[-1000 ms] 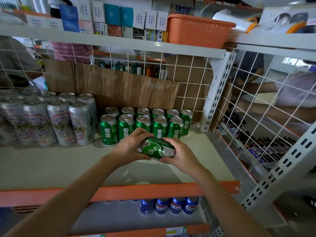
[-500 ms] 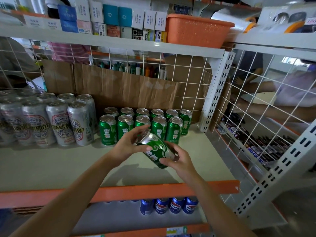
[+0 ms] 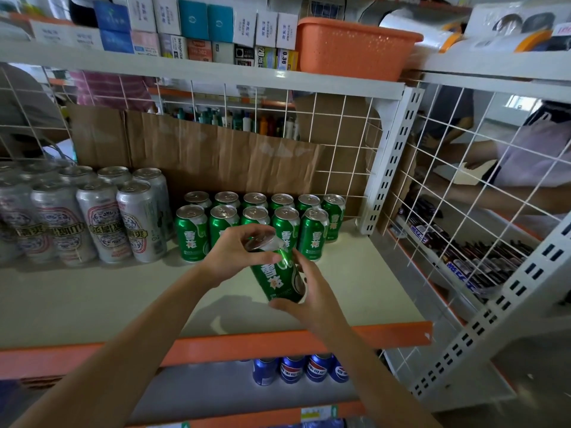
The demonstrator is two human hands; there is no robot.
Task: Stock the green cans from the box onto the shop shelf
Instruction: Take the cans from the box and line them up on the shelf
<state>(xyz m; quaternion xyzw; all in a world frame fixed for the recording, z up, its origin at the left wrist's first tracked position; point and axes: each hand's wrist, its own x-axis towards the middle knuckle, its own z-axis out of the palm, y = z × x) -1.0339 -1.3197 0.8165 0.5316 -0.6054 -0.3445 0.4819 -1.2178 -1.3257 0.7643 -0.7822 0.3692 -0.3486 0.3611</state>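
I hold one green can (image 3: 278, 278) nearly upright above the pale shelf board (image 3: 92, 301), its top tipped slightly to the left. My left hand (image 3: 238, 254) grips the can's upper end, fingers curled over the rim. My right hand (image 3: 309, 291) cups its lower end from the right and below. Just behind it, several green cans (image 3: 191, 233) stand in two rows at the back of the shelf. The box is out of sight.
Tall silver cans (image 3: 102, 220) stand in rows to the left of the green ones. Cardboard (image 3: 216, 162) lines the wire back. A white upright post (image 3: 392, 162) and wire side grid bound the shelf on the right. An orange basket (image 3: 352, 47) sits above, blue cans (image 3: 290, 369) below.
The can has turned from lying sideways between my hands to nearly upright. My left hand has shifted to its top and my right hand to its base.
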